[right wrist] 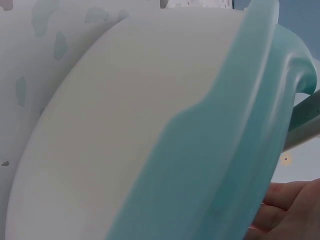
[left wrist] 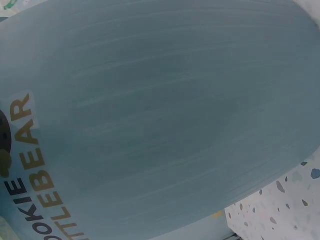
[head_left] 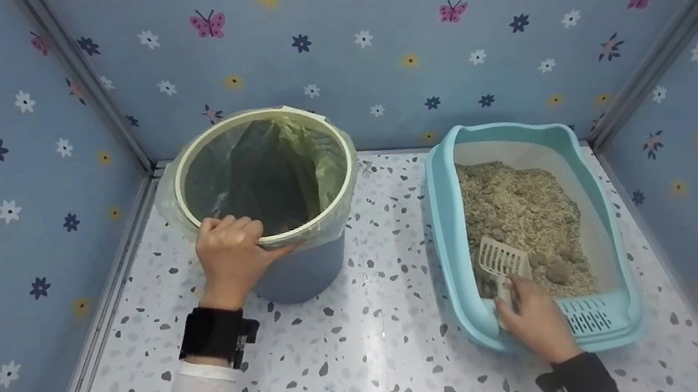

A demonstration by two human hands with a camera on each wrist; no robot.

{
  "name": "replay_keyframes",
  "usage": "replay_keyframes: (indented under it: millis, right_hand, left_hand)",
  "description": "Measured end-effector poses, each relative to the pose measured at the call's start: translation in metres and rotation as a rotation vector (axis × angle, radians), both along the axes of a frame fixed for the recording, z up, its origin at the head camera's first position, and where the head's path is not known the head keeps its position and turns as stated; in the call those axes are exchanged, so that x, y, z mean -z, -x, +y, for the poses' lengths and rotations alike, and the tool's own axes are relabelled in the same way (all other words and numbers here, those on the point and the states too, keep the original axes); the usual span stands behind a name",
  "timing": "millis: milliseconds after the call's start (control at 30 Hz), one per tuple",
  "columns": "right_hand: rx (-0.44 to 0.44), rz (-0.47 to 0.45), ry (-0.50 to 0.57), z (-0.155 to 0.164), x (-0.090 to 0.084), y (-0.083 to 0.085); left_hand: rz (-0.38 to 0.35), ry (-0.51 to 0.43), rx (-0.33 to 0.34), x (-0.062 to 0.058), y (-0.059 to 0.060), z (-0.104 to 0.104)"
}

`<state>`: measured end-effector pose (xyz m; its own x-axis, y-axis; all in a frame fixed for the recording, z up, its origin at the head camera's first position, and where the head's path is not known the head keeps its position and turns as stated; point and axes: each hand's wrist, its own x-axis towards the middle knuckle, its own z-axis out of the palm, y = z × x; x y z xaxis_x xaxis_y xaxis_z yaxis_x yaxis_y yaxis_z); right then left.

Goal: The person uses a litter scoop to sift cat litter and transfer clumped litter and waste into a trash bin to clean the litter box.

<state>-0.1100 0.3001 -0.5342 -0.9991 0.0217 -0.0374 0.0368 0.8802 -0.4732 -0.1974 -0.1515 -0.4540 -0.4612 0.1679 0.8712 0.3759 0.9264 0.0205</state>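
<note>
My left hand (head_left: 229, 252) grips the near-left rim of a lined trash bin (head_left: 302, 275), fingers over the edge and thumb along the outside. A translucent yellowish bag (head_left: 317, 166) hangs inside the bin and folds out over its pale rim. Lettering runs down the bin's blue-grey side (left wrist: 165, 110) in the left wrist view. My right hand (head_left: 536, 316) holds a beige slotted litter scoop (head_left: 503, 258) by its handle, above the near edge of a teal litter box (head_left: 447, 229). The scoop's head overlaps the grainy litter (head_left: 520, 205), beside a darker clump (head_left: 558, 272).
Blue panels (head_left: 361, 49) with flowers and butterflies stand behind and at both sides, joined by grey metal strips. The floor (head_left: 383, 329) is white with grey speckles. A perforated step (head_left: 587, 316) forms the box's near end.
</note>
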Motion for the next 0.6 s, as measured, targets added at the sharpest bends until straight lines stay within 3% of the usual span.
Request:
replay_keyframes:
  millis: [600]
  right_hand:
    - [0.001, 0.034, -0.007, 0.001, 0.002, -0.001]
  left_hand:
    - [0.089, 0.001, 0.024, -0.002, -0.018, 0.029]
